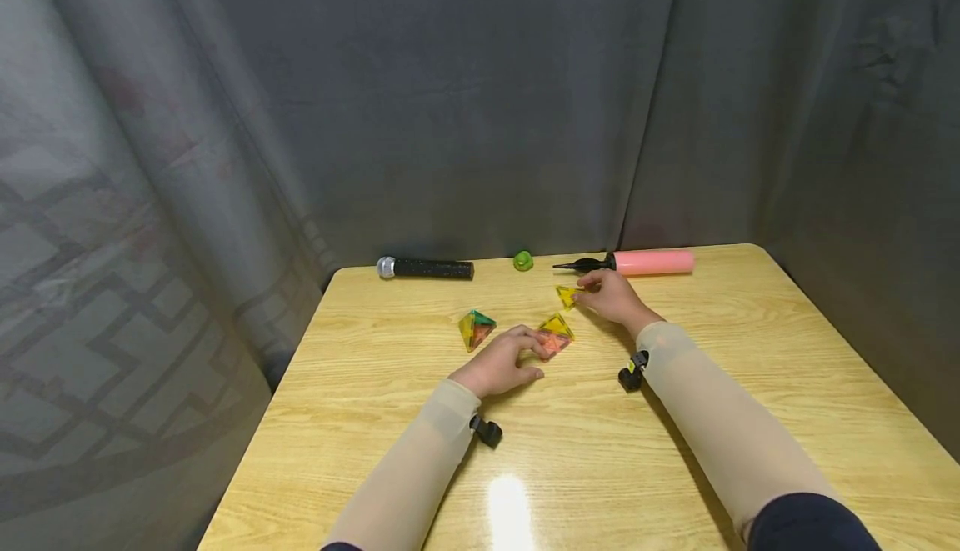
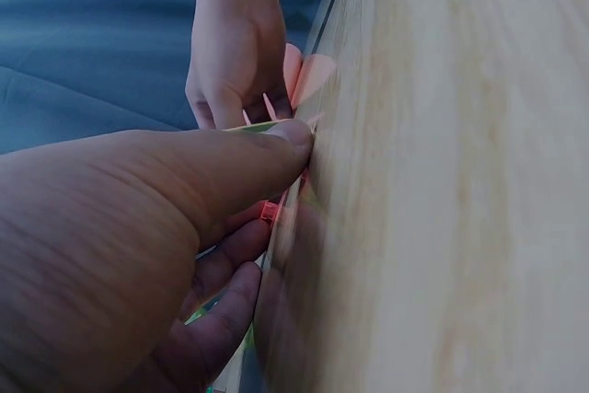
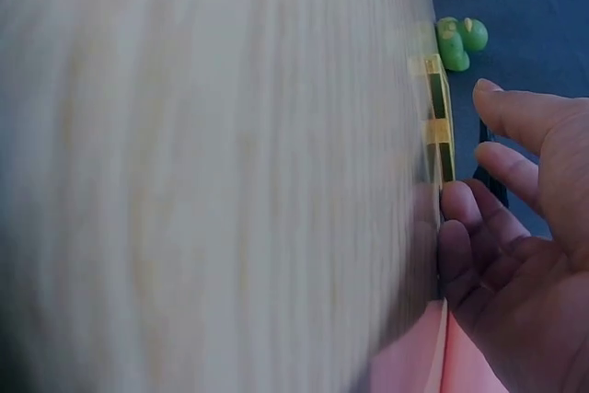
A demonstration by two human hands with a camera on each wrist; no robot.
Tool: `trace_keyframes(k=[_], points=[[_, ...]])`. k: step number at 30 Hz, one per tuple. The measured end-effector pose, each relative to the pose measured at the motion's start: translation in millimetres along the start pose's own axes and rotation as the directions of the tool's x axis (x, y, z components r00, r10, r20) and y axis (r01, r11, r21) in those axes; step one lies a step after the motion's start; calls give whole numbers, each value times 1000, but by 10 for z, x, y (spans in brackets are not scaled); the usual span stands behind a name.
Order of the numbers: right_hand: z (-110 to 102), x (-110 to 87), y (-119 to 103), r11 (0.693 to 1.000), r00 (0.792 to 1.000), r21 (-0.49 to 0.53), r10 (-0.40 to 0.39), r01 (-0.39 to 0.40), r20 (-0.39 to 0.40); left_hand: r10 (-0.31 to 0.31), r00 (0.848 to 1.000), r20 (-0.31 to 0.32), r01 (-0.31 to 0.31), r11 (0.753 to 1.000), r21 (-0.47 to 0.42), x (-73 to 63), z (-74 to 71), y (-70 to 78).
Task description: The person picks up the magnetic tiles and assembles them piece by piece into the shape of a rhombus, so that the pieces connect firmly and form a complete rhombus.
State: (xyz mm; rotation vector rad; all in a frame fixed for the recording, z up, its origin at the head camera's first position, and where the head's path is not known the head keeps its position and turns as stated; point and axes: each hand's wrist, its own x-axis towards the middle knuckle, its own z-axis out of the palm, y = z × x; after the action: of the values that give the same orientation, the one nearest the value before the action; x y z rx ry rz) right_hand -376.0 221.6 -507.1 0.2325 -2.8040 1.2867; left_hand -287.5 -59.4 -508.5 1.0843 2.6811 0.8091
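Note:
My left hand (image 1: 504, 363) is low over the table, fingertips on a red translucent triangular tile (image 1: 553, 344) and thumb held apart from them. A yellow triangular tile (image 1: 557, 326) adjoins the red one on its far side. Farther back on the right, my right hand (image 1: 611, 297) has its fingertips at the edge of another yellow triangular tile (image 1: 566, 296). In the right wrist view, this yellow tile (image 3: 442, 121) lies flat, with bent fingers (image 3: 460, 204) beside its end. Left of my left hand stands a small pyramid (image 1: 476, 330) of yellow, green and red tiles.
Along the table's back edge lie a black microphone (image 1: 431, 268) with a silver head, a small green toy (image 1: 522, 261) and a pink pump (image 1: 652, 262) with a black nozzle. Grey curtain (image 1: 480, 101) hangs behind the wooden table (image 1: 585, 468).

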Motion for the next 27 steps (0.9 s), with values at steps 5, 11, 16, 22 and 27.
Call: trace_keyframes(k=[5, 11, 16, 22, 27], points=[[21, 30, -35, 998, 999, -38, 44, -44, 4, 0, 1000, 0, 0, 1000, -4, 0, -1, -1], [27, 30, -76, 995, 997, -68, 79, -78, 15, 7, 1000, -6, -7, 1000, -4, 7, 3, -15], [24, 33, -88, 993, 996, -77, 88, -86, 21, 7, 1000, -5, -7, 1000, -1, 15, 4, -19], [16, 39, -62, 995, 997, -69, 74, -71, 37, 8, 1000, -7, -8, 1000, -9, 12, 7, -24], [-16, 11, -50, 997, 997, -47, 62, -59, 53, 10, 1000, -12, -11, 1000, -17, 14, 15, -29]])
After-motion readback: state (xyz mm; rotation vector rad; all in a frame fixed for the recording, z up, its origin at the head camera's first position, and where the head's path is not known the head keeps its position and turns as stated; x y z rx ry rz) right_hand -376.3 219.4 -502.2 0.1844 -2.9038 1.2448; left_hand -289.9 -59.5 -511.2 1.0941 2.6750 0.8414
